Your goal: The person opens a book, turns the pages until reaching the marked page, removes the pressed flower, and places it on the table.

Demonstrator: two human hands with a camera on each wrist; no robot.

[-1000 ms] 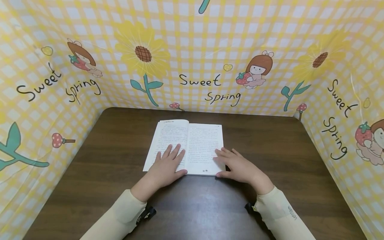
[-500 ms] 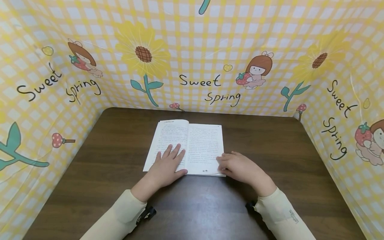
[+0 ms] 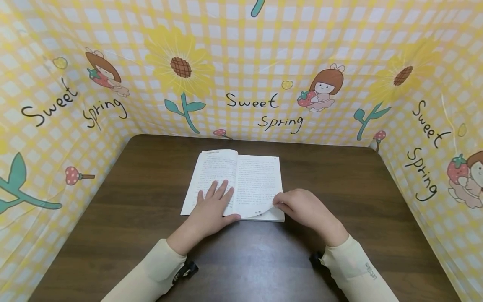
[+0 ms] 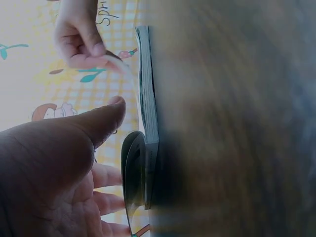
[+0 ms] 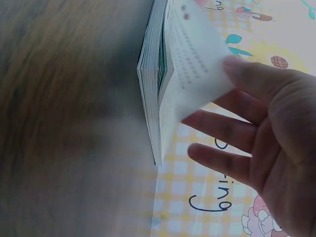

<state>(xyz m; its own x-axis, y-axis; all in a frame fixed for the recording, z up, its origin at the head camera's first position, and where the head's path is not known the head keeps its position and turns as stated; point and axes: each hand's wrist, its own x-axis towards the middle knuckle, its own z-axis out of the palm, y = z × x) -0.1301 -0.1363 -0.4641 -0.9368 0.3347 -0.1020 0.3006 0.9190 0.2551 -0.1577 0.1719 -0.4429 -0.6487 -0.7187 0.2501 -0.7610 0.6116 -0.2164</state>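
An open book (image 3: 256, 176) with printed text lies on the brown table, seen from its bottom edge in both wrist views. My left hand (image 3: 209, 214) rests flat on the left page, its fingers spread and the thumb reaching past the spine. At the lower right corner, my right hand (image 3: 307, 209) pinches one page (image 5: 200, 74) between thumb and index finger. That page's corner is lifted and curves up from the pages beneath. In the right wrist view the other fingers (image 5: 219, 160) are held off the page.
The wooden table (image 3: 124, 218) extends round the book on all sides. A yellow checked cloth (image 3: 249, 54) with printed flowers, figures and lettering stands as a wall at the back and on both sides. Dark straps (image 3: 185, 270) sit at the wrists.
My right hand has gone from lying spread on the right page's edge to pinching its corner and raising it. My left hand has stayed nearly in place.
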